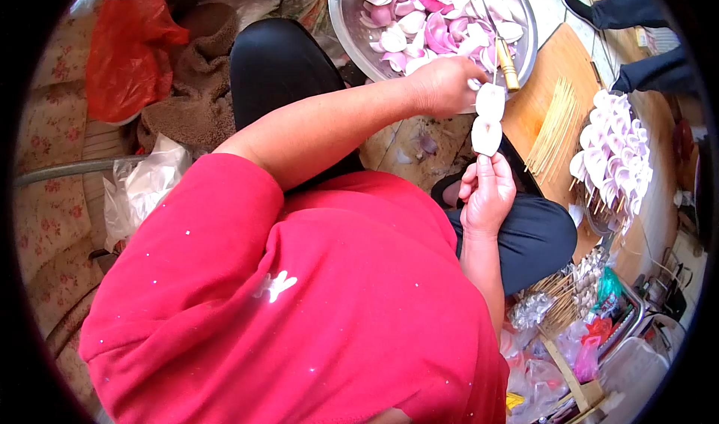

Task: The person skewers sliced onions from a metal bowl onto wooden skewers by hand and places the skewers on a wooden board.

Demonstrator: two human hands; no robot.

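Note:
My right hand [490,192] is closed at the lower end of a thin skewer, its thumb against the bottom of two pale onion pieces [487,135] threaded one above the other. Just above and to the left, my left hand [453,87] has its fingers pinched together, with a small white bit of onion showing at the fingertips. Beyond the hands is a metal basin [337,19] filled with pink and white onion pieces [442,31]. A knife with a wooden handle [507,64] lies across the basin's near right side.
Bare bamboo skewers [553,128] lie on a wooden board [565,57] at right. Beside them are finished onion skewers [614,150] in a pile. Another person's dark trouser legs [633,8] stand at top right. Plastic bags [539,379] and a red bag [127,57] lie around.

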